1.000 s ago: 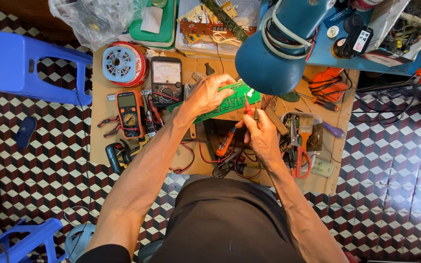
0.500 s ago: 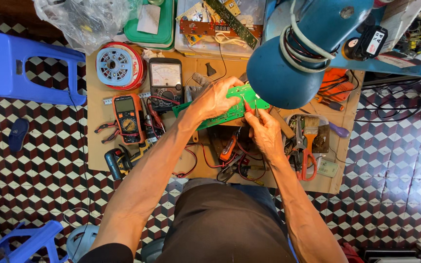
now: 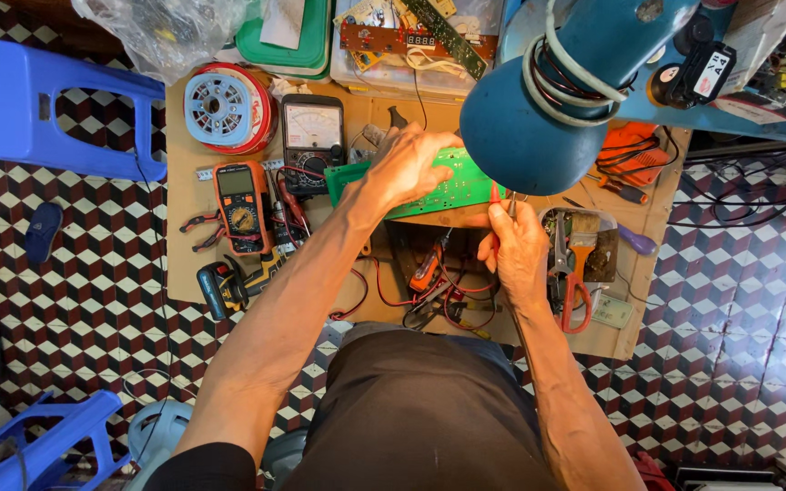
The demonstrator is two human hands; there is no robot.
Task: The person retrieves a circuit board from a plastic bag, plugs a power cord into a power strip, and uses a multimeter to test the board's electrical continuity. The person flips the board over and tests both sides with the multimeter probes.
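Both hands on a green board (image 3: 452,186) at a cluttered wooden bench (image 3: 648,273), tiled floor (image 3: 75,300) below.

Near: red wires (image 3: 393,291) at the bench's front edge. Right hand (image 3: 516,250) pinches a thin red-handled tool (image 3: 496,195) at the board's right end. Left hand (image 3: 407,168) is clamped over the board, holding it mid-bench. Left of it: orange meter (image 3: 241,207), black analog meter (image 3: 313,141), red spool (image 3: 225,107). Right: pliers (image 3: 570,282), brush (image 3: 582,238). Blue lamp (image 3: 539,118) overhangs the board. Far edge: green tray (image 3: 288,45). Blue stools (image 3: 38,109) stand on the floor.
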